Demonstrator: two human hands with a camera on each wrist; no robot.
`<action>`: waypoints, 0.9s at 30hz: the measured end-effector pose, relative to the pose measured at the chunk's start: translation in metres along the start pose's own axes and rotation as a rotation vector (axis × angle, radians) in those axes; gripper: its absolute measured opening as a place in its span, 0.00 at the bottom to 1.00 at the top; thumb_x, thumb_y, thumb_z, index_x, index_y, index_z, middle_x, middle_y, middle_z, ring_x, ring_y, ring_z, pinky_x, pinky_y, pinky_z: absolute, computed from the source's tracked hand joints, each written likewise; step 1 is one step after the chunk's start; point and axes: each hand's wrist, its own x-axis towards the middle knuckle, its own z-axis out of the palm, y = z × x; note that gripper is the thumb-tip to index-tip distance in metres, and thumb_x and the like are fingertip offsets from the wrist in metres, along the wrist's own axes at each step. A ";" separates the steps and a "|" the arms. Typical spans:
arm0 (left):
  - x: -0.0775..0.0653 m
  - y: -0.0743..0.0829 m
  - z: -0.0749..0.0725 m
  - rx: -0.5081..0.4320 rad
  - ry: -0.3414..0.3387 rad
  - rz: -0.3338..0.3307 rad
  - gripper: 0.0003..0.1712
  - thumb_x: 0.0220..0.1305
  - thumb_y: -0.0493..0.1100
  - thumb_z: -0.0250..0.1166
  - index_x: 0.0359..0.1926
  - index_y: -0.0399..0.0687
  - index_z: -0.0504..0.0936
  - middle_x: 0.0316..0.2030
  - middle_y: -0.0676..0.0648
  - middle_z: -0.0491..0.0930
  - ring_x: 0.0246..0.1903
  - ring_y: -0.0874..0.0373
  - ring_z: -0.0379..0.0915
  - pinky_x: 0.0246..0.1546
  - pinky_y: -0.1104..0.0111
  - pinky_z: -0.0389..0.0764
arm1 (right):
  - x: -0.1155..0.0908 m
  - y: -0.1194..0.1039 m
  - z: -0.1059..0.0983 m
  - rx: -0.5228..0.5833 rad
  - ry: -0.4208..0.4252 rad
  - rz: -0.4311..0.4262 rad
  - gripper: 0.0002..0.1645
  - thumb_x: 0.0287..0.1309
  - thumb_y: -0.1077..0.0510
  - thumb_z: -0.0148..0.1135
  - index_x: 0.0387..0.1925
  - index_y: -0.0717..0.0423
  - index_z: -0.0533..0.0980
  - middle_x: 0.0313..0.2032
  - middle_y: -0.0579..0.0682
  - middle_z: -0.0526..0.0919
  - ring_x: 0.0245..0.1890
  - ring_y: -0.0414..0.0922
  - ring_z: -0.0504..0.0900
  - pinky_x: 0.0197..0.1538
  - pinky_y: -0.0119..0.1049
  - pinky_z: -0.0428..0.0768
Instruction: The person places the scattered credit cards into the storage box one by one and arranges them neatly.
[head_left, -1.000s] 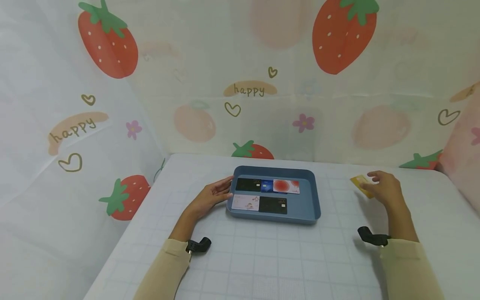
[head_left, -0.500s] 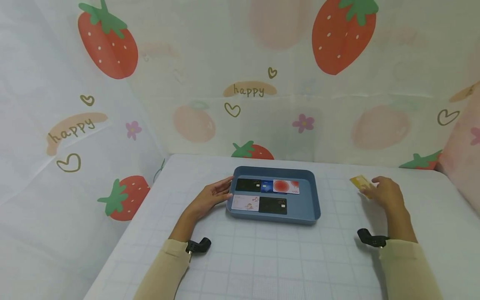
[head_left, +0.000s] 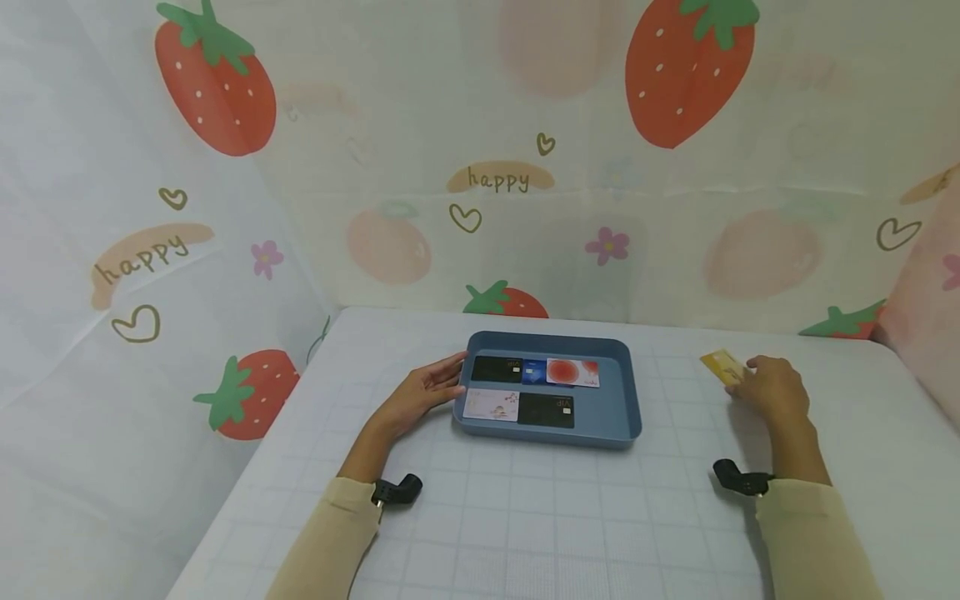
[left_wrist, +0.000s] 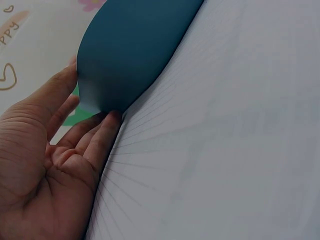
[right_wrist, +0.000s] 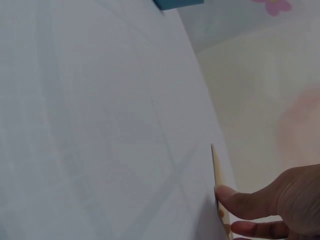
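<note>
My left hand (head_left: 422,393) rests against the left side of a blue tray (head_left: 607,437), and its fingertips touch the tray's outer wall (left_wrist: 120,55). Several cards lie in the tray. The back row has a black card (head_left: 495,369), a blue card (head_left: 533,372) and a white card with a red circle (head_left: 573,372) that overlaps the blue one. In front are a white floral card (head_left: 491,405) and a black VIP card (head_left: 546,410). To the right of the tray, my right hand (head_left: 772,390) pinches a yellow card (head_left: 722,365) between thumb and fingers, tilted above the table.
A white table with a faint grid cloth (head_left: 555,508) lies under everything. Strawberry-printed sheets (head_left: 517,250) stand behind it and at the left. Each wrist wears a black camera mount (head_left: 399,490).
My right hand has shifted its fingers on the yellow card and turned slightly, so more of the card's face shows. The left hand, the tray and the cards in it have not moved.
</note>
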 end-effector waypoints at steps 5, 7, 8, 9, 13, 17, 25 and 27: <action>-0.001 -0.001 0.000 -0.001 -0.004 0.001 0.40 0.70 0.39 0.67 0.78 0.46 0.61 0.76 0.47 0.61 0.73 0.53 0.60 0.68 0.67 0.67 | 0.000 0.000 0.001 -0.013 0.006 0.010 0.34 0.65 0.59 0.63 0.64 0.76 0.65 0.61 0.79 0.67 0.55 0.72 0.71 0.50 0.62 0.75; -0.001 -0.001 0.000 -0.006 -0.005 0.006 0.40 0.70 0.38 0.66 0.78 0.46 0.61 0.76 0.47 0.61 0.73 0.53 0.60 0.68 0.67 0.67 | 0.000 0.001 0.002 -0.020 0.012 0.011 0.33 0.65 0.60 0.63 0.64 0.76 0.65 0.61 0.78 0.67 0.56 0.72 0.71 0.50 0.62 0.76; 0.000 -0.001 0.000 -0.007 -0.008 0.010 0.40 0.70 0.38 0.66 0.78 0.46 0.61 0.76 0.46 0.61 0.73 0.52 0.60 0.68 0.67 0.67 | 0.001 0.001 0.003 -0.020 0.014 0.016 0.33 0.65 0.60 0.63 0.64 0.75 0.65 0.61 0.78 0.67 0.56 0.72 0.71 0.50 0.61 0.76; 0.000 -0.001 0.000 -0.009 -0.007 0.011 0.39 0.70 0.38 0.66 0.78 0.46 0.61 0.76 0.46 0.61 0.73 0.52 0.60 0.67 0.68 0.67 | 0.001 0.001 0.003 -0.021 0.017 0.019 0.33 0.65 0.60 0.63 0.64 0.75 0.65 0.61 0.78 0.67 0.56 0.72 0.71 0.50 0.61 0.76; -0.001 0.001 0.000 -0.010 -0.006 0.015 0.39 0.70 0.38 0.67 0.78 0.47 0.61 0.76 0.45 0.60 0.73 0.51 0.59 0.67 0.68 0.67 | 0.004 0.000 0.006 -0.017 0.029 0.022 0.32 0.66 0.61 0.63 0.65 0.74 0.65 0.60 0.78 0.68 0.55 0.71 0.71 0.51 0.61 0.75; -0.001 0.001 0.000 -0.003 -0.006 0.016 0.39 0.70 0.38 0.67 0.78 0.46 0.61 0.76 0.45 0.60 0.73 0.50 0.59 0.67 0.68 0.67 | 0.006 0.000 0.008 0.009 0.036 0.021 0.32 0.66 0.62 0.63 0.65 0.74 0.65 0.60 0.78 0.68 0.54 0.70 0.70 0.53 0.62 0.73; -0.002 0.002 0.001 0.005 -0.005 0.015 0.40 0.70 0.40 0.67 0.78 0.46 0.61 0.76 0.46 0.60 0.73 0.52 0.59 0.67 0.69 0.67 | 0.008 0.000 0.009 0.055 0.046 -0.004 0.37 0.61 0.65 0.66 0.67 0.76 0.63 0.59 0.80 0.65 0.53 0.71 0.68 0.55 0.64 0.71; -0.002 0.002 0.001 0.008 -0.006 0.015 0.40 0.70 0.40 0.67 0.78 0.46 0.61 0.76 0.46 0.60 0.73 0.52 0.59 0.67 0.69 0.67 | 0.007 0.001 0.009 0.063 0.049 -0.016 0.39 0.60 0.65 0.67 0.67 0.77 0.61 0.58 0.82 0.63 0.53 0.71 0.67 0.56 0.65 0.70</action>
